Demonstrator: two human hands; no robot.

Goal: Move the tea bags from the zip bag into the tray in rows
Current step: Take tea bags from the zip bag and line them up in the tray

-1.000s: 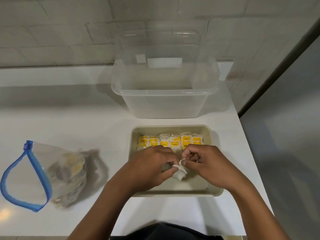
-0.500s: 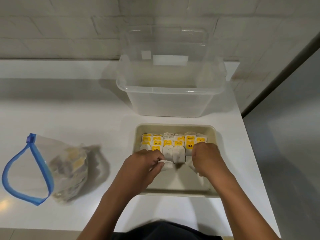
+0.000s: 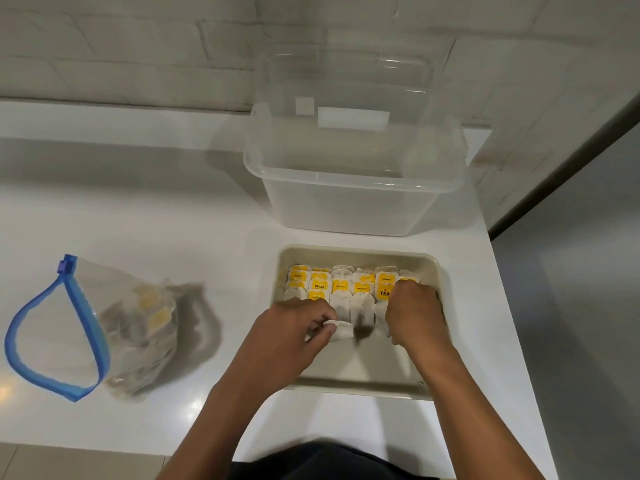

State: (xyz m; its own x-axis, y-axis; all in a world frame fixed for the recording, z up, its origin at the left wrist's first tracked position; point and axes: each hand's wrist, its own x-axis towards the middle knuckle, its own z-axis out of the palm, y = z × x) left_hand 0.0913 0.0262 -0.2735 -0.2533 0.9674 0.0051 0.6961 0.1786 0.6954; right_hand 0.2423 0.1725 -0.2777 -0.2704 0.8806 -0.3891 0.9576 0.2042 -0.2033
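Tea bags (image 3: 349, 289): laid in rows at the far end of the beige tray (image 3: 360, 388), yellow tags up; legible tags read "RELAX", "MOMENT", "TEA". Two white bags without a visible tag lie in the nearest row, between the two hands. Near half of the tray floor is bare.

Left hand (image 3: 287, 337): over the tray's left side, fingers curled, thumb and fingertips pinching one loose tea bag (image 3: 341, 330). This bag is white and sits just on the near side of the nearest row, touching or almost touching it; cannot tell which.

Right hand (image 3: 414, 315): at the right end of the rows, close to the tray's right wall, knuckles up, fingers curled down onto the bags there. A white bag edge shows at its left side, against the fingers. Whether the fingers grip that bag or only press on it cannot be told; fingertips are hidden.

Zip bag (image 3: 104, 327): well to the left of the left hand, lying on the white counter (image 3: 138, 209), blue zip mouth gaping toward the near left. More tea bags show through the clear plastic, bunched at its right end.

Clear plastic bin (image 3: 353, 202): just beyond the tray, far side of both hands, upright, with a clear lid (image 3: 346, 77) leaning behind it against the white brick wall (image 3: 121, 46).

Dark clothing shows at the bottom edge, between the forearms.
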